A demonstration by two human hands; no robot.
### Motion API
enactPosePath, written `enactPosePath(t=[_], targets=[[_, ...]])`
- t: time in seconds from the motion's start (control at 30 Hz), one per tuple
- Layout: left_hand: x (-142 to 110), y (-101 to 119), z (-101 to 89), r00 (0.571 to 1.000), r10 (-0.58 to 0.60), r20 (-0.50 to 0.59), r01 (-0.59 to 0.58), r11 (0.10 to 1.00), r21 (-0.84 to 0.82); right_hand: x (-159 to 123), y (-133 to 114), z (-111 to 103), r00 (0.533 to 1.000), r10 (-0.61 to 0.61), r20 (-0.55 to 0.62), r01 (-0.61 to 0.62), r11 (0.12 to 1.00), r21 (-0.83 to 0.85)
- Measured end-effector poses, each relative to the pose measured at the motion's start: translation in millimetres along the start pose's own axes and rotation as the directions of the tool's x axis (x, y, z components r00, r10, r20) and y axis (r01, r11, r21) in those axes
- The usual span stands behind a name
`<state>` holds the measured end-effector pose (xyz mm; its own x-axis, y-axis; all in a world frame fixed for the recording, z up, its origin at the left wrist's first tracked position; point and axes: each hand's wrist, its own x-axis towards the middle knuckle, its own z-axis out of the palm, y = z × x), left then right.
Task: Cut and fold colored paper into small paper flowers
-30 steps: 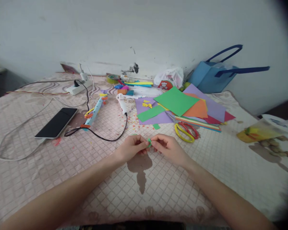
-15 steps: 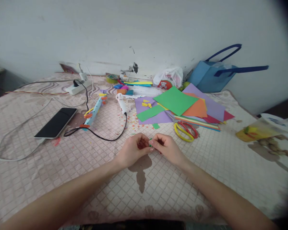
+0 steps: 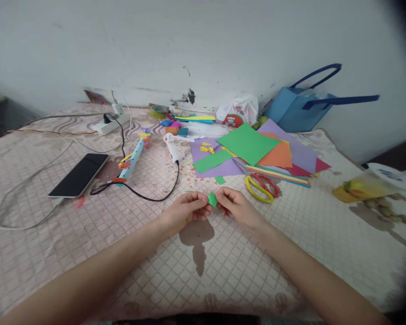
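Note:
A small piece of green paper [image 3: 212,200] is pinched between my two hands over the near middle of the table. My left hand [image 3: 190,208] grips its left edge between thumb and fingers. On the opposite edge, the fingertips of my right hand [image 3: 236,205] are closed. Just beyond the hands lies another small green paper square [image 3: 219,180]. Scissors [image 3: 262,187] with yellow and red handles rest to the right, their blades partly under coloured paper strips. Larger green paper [image 3: 248,143] tops a pile of coloured sheets behind them.
A white glue gun [image 3: 171,148] with a black cord lies behind my hands. Left are a light-blue paper strip [image 3: 132,159], a phone [image 3: 79,175] on a cable and a power strip [image 3: 111,124]. A plastic cup [image 3: 362,185] and blue bag [image 3: 297,108] stand right.
My hands have drawn slightly apart, and the green paper piece, mostly hidden before, now shows between the fingertips. My left hand has turned and its fingers have straightened somewhat.

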<state>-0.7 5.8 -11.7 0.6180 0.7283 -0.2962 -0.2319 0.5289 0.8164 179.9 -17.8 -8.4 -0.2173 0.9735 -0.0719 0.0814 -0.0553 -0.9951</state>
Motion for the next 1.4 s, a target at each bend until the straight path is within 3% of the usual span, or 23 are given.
enactPosePath(t=[0.23,0.37,0.43,0.53,0.67,0.77,1.1,1.27,1.4], targets=[[0,0,1.8,0.984,0.13,-0.119,-0.101,0.968,0.228,-1,-1,-2,0.999,-0.03,-0.039,0.026,0.994,-0.103],[-6,4,4.9,0.918,0.364,-0.155,-0.23,0.811,0.538,-2,-3,-2,0.998,-0.021,-0.065,0.013,0.992,-0.125],[-8,4,6.0,0.886,0.455,-0.087,-0.287,0.686,0.668,-2,-2,-2,0.997,-0.005,-0.076,-0.004,0.994,-0.112],[-10,3,6.8,0.865,0.497,0.066,-0.368,0.541,0.756,-3,-1,0,0.996,0.017,-0.083,-0.024,0.996,-0.084],[-7,1,4.6,0.811,0.542,0.22,-0.477,0.396,0.784,-6,0,4,0.997,0.035,-0.067,-0.038,0.999,-0.039],[-3,0,1.1,0.759,0.594,0.267,-0.542,0.349,0.764,-7,-2,5,0.998,0.021,-0.053,-0.021,1.0,0.01],[-6,-2,1.3,0.782,0.562,0.269,-0.555,0.433,0.711,-6,-5,3,0.999,0.041,-0.008,-0.04,0.996,0.075],[-4,-2,2.3,0.855,0.501,0.133,-0.466,0.631,0.619,-7,-4,3,1.0,0.02,0.008,-0.021,0.999,0.049],[-1,-4,2.7,0.924,0.382,0.031,-0.352,0.812,0.465,-8,-5,4,1.0,0.025,0.002,-0.025,0.999,0.041]])
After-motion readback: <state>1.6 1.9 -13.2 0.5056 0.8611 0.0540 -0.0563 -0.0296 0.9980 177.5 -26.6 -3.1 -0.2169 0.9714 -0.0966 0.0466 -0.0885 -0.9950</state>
